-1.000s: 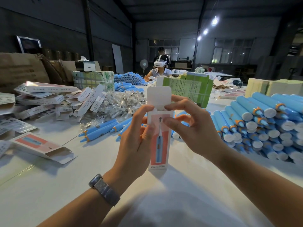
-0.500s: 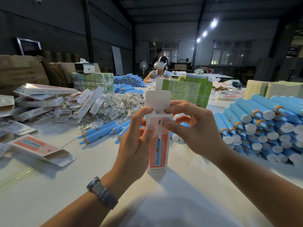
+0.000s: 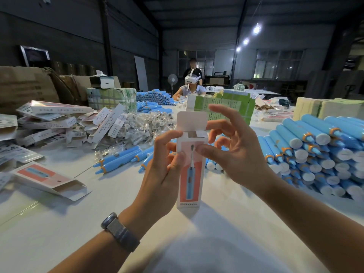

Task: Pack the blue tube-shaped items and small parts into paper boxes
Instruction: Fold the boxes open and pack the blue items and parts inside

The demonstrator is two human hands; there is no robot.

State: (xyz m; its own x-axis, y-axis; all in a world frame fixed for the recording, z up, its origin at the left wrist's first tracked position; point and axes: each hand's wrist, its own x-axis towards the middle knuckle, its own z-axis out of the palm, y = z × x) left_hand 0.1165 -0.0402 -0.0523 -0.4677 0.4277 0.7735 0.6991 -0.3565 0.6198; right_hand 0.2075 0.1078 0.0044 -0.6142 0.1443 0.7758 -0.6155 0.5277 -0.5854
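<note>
Upright paper box (image 3: pixel 190 174), top flap open

One upright white-and-coral paper box (image 3: pixel 190 170) stood between two hands; one opened flat box (image 3: pixel 51 179) lay far left; four loose blue plastic tubes (image 3: pixel 118 161) lay behind the left hand (image 3: pixel 159 174).

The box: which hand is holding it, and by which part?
The left hand grips the box by its upper left edge; the right hand's thumb presses its upper front.
</note>
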